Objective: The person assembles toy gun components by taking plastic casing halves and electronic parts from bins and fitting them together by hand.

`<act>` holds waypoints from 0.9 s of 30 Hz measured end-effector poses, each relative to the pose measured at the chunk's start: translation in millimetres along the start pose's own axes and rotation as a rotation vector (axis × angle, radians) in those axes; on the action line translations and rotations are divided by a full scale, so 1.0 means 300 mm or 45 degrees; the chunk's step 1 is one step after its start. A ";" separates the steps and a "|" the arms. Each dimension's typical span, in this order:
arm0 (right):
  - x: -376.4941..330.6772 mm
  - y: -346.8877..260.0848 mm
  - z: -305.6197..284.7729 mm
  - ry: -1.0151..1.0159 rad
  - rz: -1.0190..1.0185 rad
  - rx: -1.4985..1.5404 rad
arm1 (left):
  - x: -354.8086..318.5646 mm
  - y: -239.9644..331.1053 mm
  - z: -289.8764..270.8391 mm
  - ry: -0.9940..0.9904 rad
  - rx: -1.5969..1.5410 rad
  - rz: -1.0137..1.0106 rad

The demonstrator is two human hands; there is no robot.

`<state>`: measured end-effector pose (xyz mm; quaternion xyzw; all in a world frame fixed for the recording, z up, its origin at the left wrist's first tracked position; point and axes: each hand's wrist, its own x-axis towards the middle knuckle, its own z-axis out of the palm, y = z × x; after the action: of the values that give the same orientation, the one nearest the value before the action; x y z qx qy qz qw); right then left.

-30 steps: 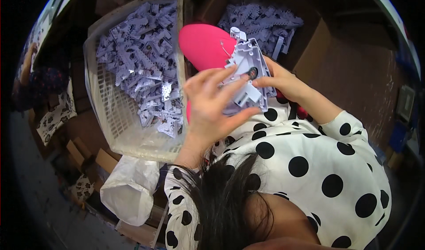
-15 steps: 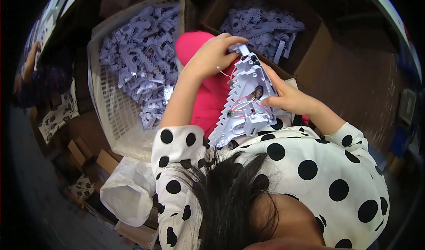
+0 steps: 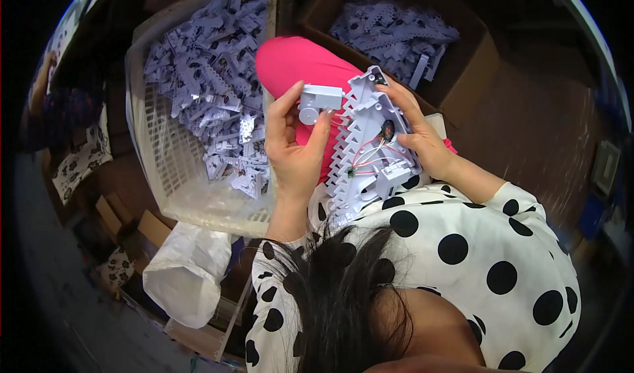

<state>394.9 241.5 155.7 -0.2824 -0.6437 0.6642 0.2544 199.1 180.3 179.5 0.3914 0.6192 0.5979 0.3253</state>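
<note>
Between the thumb and fingers of my left hand is a small white plastic box with a round knob, held up beside the larger part. My right hand grips the right edge of a white plastic housing with a saw-toothed left edge. Inside that housing sit a dark round component, thin red and white wires and a small white block. The housing rests over my lap, its lower end near the spotted top. Whether a wire joins the small box to the housing I cannot tell.
A white plastic basket heaped with white plastic parts stands to the left. Ahead is a cardboard box holding similar parts. A white bag lies lower left. At the far left edge another person's arm shows dimly.
My left hand has drawn the small box away from the housing's upper end, to the left and down, and turned it knob-side up. The right hand keeps hold of the housing, which has shifted slightly.
</note>
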 end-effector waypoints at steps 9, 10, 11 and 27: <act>-0.006 0.022 -0.010 0.001 -0.082 0.083 | 0.019 0.025 -0.019 -0.754 0.814 0.351; -0.005 0.030 -0.012 -0.001 -0.100 0.048 | 0.015 0.017 -0.014 -0.789 0.753 0.335; -0.004 0.034 -0.015 -0.003 -0.117 0.013 | 0.013 0.006 -0.010 -0.825 0.692 0.318; 0.084 -0.104 0.126 -0.073 0.020 -0.426 | -0.049 0.023 -0.142 -0.704 -0.170 -0.771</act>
<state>349.6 233.7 186.0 -0.3067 -0.7501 0.5575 0.1801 169.8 146.6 188.5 0.3156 0.5556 0.3865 0.6651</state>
